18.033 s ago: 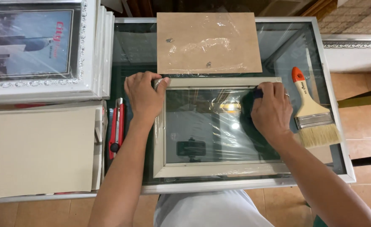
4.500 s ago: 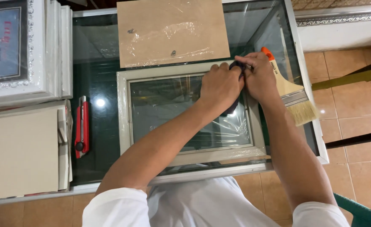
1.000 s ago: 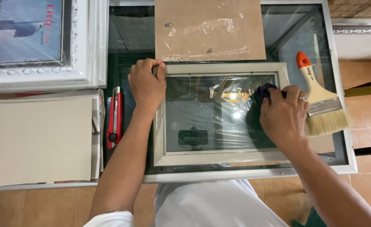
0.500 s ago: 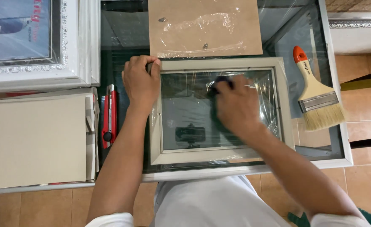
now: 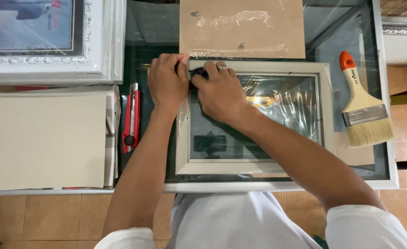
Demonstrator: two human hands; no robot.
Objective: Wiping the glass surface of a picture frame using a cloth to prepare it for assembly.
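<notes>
A glass-topped table with a white metal rim [image 5: 388,184] is seen from above. On its left side a large ornate white picture frame [image 5: 106,41] is laid above a stack of flat beige boards [image 5: 42,138]. A brown rectangular backing board with strips of clear tape [image 5: 242,27] lies at the far edge of the glass.

In the middle, a pale cream wooden picture frame with a glass pane [image 5: 325,115] is laid flat. Its far left corner is gripped by the left hand [image 5: 166,83], whose fingers are curled over the frame's top rail. The right hand [image 5: 219,92] is pressed flat on the pane just beside the left hand, the two nearly touching. A small dark cloth [image 5: 199,74] is held under the right fingers; only its edge is visible between the two hands, at the pane's upper left corner. A ring is noted on one right finger.

A wide paintbrush with a wooden handle and orange tip [image 5: 362,103] lies to the right of the frame, apart from both hands. A red utility knife [image 5: 130,117] lies to the left, near the left forearm.
</notes>
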